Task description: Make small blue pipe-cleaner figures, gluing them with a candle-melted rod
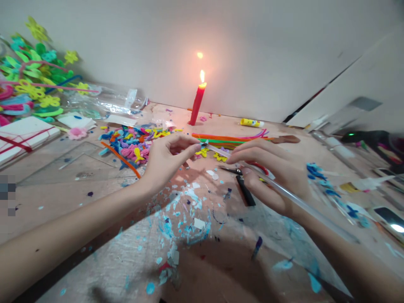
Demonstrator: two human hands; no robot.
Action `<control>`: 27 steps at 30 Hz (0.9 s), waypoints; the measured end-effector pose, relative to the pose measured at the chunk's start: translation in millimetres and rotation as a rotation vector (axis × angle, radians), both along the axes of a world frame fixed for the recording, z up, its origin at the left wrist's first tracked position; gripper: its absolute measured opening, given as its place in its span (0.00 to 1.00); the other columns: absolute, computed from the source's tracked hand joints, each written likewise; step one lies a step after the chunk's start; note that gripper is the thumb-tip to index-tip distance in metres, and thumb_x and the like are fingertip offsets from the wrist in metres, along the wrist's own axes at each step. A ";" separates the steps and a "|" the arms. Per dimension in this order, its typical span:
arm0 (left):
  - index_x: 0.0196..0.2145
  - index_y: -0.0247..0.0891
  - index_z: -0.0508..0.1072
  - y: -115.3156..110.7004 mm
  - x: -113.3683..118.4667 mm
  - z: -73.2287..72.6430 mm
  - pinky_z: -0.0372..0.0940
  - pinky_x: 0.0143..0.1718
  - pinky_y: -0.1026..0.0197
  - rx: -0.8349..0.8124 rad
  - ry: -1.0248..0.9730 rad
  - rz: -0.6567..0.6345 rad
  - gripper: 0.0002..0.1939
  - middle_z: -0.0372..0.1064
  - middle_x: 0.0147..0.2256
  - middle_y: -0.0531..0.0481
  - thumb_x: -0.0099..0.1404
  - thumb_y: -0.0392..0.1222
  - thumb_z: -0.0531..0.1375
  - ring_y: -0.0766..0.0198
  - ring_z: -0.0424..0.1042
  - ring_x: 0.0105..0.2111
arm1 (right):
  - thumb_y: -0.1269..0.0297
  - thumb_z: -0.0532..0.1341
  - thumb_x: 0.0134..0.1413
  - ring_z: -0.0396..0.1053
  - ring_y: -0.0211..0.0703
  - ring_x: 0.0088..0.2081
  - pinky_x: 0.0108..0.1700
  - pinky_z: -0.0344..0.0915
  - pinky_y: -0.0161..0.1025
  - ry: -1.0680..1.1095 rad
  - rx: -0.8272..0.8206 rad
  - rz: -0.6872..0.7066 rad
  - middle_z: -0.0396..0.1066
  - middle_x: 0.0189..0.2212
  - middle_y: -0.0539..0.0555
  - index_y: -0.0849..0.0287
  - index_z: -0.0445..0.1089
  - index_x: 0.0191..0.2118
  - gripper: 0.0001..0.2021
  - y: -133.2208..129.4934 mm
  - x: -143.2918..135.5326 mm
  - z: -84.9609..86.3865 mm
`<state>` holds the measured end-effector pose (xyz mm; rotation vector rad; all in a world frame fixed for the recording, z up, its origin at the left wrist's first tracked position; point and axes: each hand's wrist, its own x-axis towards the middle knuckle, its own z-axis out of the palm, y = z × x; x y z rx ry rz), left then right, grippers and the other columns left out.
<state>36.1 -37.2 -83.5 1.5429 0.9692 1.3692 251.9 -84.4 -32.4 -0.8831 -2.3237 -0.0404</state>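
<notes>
Both hands pinch one clear glue stick in front of the lit candle [198, 103].
Left hand [166, 158] fingertips press its tip; right hand [271, 170] grips the glue stick [284, 191] shaft, near candle base, above the table [94, 198].

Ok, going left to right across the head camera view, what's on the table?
White box with red bands → pile of coloured pipe-cleaner shapes → left hand → lit red candle → yellow glue stick → right hand.
</notes>
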 end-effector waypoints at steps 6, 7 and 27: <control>0.33 0.39 0.79 -0.5 -0.3 -0.5 0.69 0.24 0.69 0.003 0.000 -0.002 0.03 0.77 0.26 0.51 0.60 0.40 0.67 0.68 0.75 0.26 | 0.74 0.56 0.55 0.75 0.47 0.39 0.40 0.71 0.44 -0.036 0.022 -0.002 0.75 0.37 0.54 0.52 0.70 0.41 0.12 -0.4 0.4 1.7; 0.33 0.39 0.79 -0.4 -0.2 -0.6 0.69 0.24 0.69 0.005 0.002 -0.001 0.04 0.77 0.26 0.51 0.60 0.40 0.67 0.68 0.75 0.26 | 0.74 0.56 0.54 0.75 0.47 0.39 0.40 0.71 0.44 -0.047 0.033 -0.003 0.75 0.37 0.54 0.51 0.70 0.42 0.13 -0.6 0.7 1.8; 0.33 0.38 0.79 3.2 -1.7 -8.9 0.70 0.28 0.70 0.093 0.095 0.004 0.04 0.76 0.27 0.53 0.61 0.40 0.67 0.69 0.75 0.26 | 0.69 0.55 0.64 0.70 0.49 0.37 0.32 0.66 0.43 -0.489 0.433 -0.031 0.75 0.34 0.60 0.64 0.72 0.39 0.08 -10.6 -6.5 1.9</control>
